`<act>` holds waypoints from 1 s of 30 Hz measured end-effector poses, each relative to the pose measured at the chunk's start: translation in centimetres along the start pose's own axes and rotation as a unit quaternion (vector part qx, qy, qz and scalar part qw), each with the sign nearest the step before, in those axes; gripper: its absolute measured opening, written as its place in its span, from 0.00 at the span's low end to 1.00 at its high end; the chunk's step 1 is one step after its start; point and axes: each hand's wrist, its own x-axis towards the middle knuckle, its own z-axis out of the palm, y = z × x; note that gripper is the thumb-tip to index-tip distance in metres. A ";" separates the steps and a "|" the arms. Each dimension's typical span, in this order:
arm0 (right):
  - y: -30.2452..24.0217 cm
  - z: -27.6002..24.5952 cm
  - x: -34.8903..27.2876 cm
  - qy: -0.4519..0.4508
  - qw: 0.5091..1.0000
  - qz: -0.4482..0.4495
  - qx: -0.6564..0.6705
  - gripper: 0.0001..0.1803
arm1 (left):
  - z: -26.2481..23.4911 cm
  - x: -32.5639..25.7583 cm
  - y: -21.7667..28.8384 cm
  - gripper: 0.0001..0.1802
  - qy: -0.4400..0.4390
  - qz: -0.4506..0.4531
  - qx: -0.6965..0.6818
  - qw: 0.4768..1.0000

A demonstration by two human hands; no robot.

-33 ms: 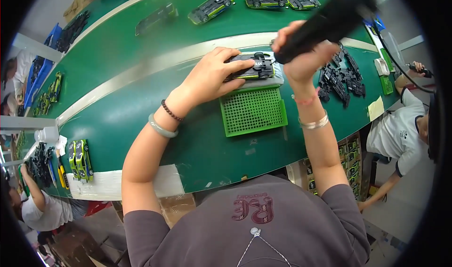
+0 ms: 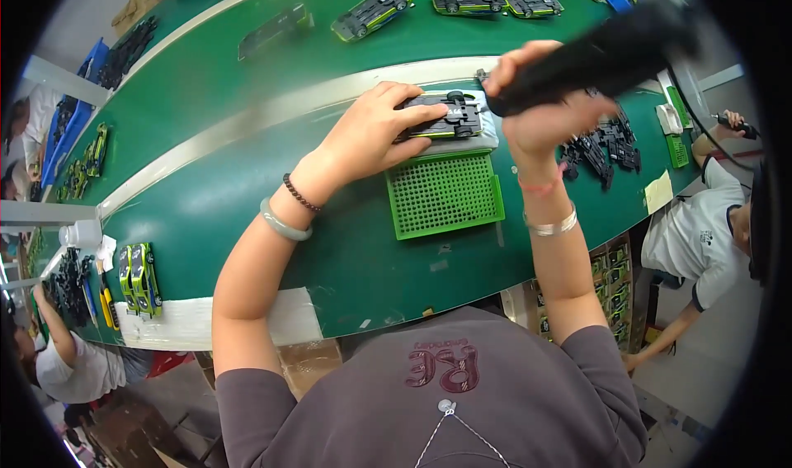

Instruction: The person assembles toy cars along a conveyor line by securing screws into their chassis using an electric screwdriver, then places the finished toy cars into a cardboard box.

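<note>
Through my head view, I have the toy car (image 2: 464,115) lying wheels-up, its black underside showing, on a pale pad (image 2: 472,144) at the far side of the green table (image 2: 355,278). My left hand (image 2: 375,130) comes at it from the left and holds it: the index finger lies along the underside, the thumb bends in at the near side, and the other fingers reach over the left end, so they are narrowed on the car. My right hand (image 2: 536,109) is wrapped around a black hand tool (image 2: 590,68), which slants up and away to the right; both are smeared by blur. The tool's lower end is just beside the car's right end, and I cannot tell whether the two touch. On the near side of the pad sits a green perforated basket (image 2: 445,197). To the right of my right wrist lies a heap of black parts (image 2: 606,153), with a pale yellow paper (image 2: 658,191) near the table edge. Further cars (image 2: 469,2) lie wheels-up beyond the pale rail (image 2: 330,93). At far left, a green pair of cars (image 2: 139,278) stands side by side near a yellow cutter (image 2: 109,304).
</note>
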 end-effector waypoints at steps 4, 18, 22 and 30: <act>-2.0 2.1 -3.4 -0.073 0.985 0.002 0.158 0.56 | -0.1 -0.1 0.0 0.23 0.005 -0.006 -0.002 1.000; 1.1 3.5 -6.8 -0.023 0.991 0.125 0.028 0.54 | 0.5 -0.5 -0.5 0.23 0.047 0.007 -0.004 0.999; 1.5 3.6 -7.0 -0.044 0.993 0.111 0.022 0.53 | 0.5 -0.4 -0.5 0.22 0.042 0.006 -0.003 0.999; 1.6 4.3 -7.1 -0.029 0.992 0.118 -0.027 0.52 | 0.0 -0.4 -0.5 0.23 0.033 0.006 -0.007 0.999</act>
